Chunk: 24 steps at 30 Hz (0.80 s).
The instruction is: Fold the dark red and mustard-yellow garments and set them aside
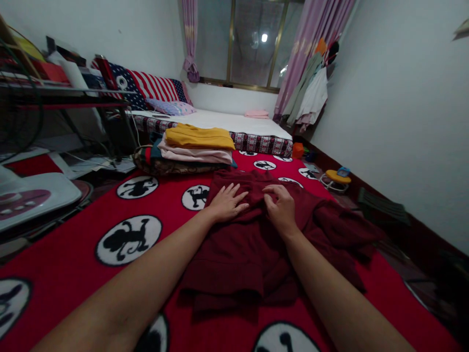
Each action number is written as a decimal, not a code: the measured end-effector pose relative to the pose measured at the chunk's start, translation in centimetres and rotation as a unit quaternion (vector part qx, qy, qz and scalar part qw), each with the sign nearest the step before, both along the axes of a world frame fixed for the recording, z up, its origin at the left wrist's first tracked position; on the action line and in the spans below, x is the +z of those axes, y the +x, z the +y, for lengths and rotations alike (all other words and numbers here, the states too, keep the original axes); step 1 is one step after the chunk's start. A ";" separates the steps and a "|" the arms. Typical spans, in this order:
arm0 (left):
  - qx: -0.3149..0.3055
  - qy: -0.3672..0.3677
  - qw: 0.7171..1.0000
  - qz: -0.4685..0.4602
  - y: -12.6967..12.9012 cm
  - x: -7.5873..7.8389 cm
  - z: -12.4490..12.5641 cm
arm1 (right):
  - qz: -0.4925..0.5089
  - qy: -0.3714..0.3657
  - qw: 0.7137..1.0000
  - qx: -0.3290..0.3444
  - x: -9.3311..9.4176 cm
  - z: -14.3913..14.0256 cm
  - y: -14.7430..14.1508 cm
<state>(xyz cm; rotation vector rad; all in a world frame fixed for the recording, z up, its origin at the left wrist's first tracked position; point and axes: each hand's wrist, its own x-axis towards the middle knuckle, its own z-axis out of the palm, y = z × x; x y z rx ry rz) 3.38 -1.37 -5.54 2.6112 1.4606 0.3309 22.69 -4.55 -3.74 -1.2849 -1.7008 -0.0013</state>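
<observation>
Hands: left hand lies flat and open on the maroon garment, right hand pinches a fold, so I'd smooth outward before creasing.

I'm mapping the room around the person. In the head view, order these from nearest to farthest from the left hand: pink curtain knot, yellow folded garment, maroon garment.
1. Maroon garment, under the left hand.
2. Yellow folded garment, atop the stack beyond.
3. Pink curtain knot, by the far window.
</observation>
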 end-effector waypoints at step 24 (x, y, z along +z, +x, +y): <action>0.027 0.036 0.999 0.005 0.5 0.0 0.0 | -0.092 -0.170 0.981 -0.029 1.8 0.1 4.7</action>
